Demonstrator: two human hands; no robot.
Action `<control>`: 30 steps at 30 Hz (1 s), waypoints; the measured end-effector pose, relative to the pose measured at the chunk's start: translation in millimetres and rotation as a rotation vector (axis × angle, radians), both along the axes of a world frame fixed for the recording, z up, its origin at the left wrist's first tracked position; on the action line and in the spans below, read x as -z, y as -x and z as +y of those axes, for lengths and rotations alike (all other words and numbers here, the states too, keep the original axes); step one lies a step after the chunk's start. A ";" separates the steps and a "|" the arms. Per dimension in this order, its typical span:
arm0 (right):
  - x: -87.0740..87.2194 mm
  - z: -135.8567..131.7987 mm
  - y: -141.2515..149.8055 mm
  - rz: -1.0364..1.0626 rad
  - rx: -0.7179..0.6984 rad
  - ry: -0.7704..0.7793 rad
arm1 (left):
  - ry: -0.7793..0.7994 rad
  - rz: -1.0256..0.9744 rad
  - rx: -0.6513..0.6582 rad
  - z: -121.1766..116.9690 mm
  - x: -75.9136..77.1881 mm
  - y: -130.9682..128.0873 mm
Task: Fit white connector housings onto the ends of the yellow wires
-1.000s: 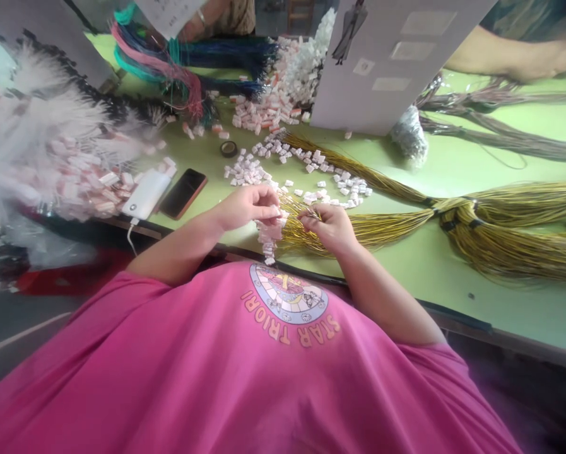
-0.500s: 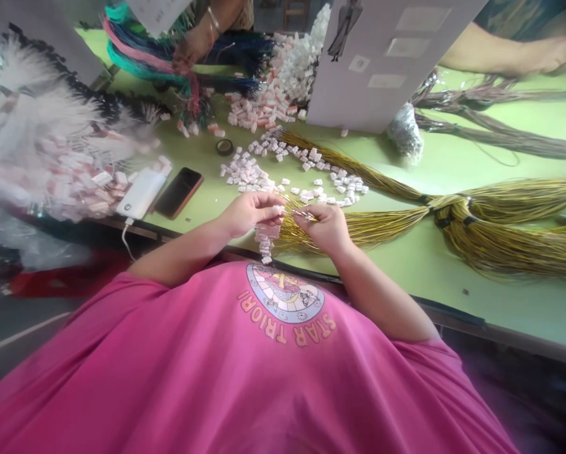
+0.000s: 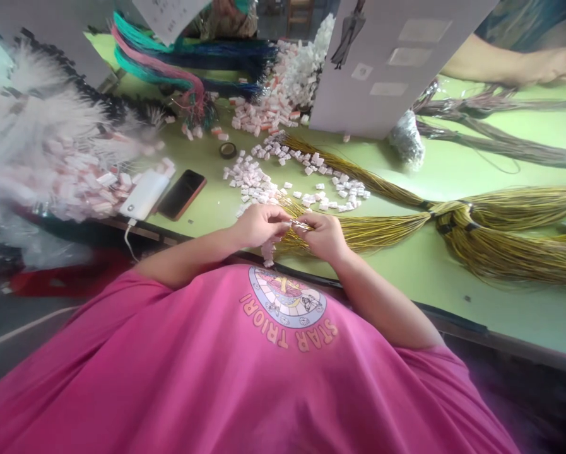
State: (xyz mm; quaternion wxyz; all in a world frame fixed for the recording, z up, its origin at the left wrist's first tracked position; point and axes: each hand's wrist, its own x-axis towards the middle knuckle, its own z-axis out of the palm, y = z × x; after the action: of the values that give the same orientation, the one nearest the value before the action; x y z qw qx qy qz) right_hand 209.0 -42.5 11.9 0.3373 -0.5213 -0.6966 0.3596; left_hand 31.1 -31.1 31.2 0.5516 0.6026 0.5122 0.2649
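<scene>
My left hand (image 3: 258,226) is closed, thumb and fingers pinched on a small white plastic connector at the fingertips. Below its palm sits a cluster of white connectors (image 3: 268,251), partly hidden. My right hand (image 3: 325,236) is closed around the metal-tipped ends of several thin wires (image 3: 300,225). Those tips meet the left fingertips; whether one is inside the connector I cannot tell. A yellow-and-black wire bundle (image 3: 387,231) runs under and past my right hand. Loose white connectors (image 3: 252,180) lie just beyond my hands on the green table (image 3: 406,302).
A phone (image 3: 182,194), a white power bank (image 3: 144,194) with a cable and a roll of black tape (image 3: 227,150) lie left. A grey divider (image 3: 358,94) stands ahead. Pink and green wires (image 3: 183,79) lie beyond; a co-worker's arm (image 3: 500,63) reaches in at right.
My hands have come together, the left fingertips now meeting the wire ends. Another person's hand has left the pink and green wires at the back. The view has shifted slightly.
</scene>
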 end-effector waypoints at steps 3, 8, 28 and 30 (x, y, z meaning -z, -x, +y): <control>1.8 2.6 -2.2 -0.023 -0.043 0.003 | -0.079 0.051 0.040 -2.3 -2.7 2.1; -2.2 9.3 -10.3 0.091 -0.110 -0.081 | -0.358 0.268 0.129 14.5 -7.3 32.9; -2.2 9.6 -14.8 0.231 -0.056 0.187 | -0.349 0.956 -0.056 96.3 36.5 110.6; -0.7 9.5 -12.9 0.245 -0.055 0.201 | -0.352 0.895 -0.129 89.2 30.1 104.2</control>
State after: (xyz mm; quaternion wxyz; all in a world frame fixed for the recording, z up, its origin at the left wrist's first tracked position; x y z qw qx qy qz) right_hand 221.9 -33.1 12.5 0.3559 -0.4852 -0.6249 0.4975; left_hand -73.1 58.1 1.1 0.1492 0.7087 0.6829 0.0957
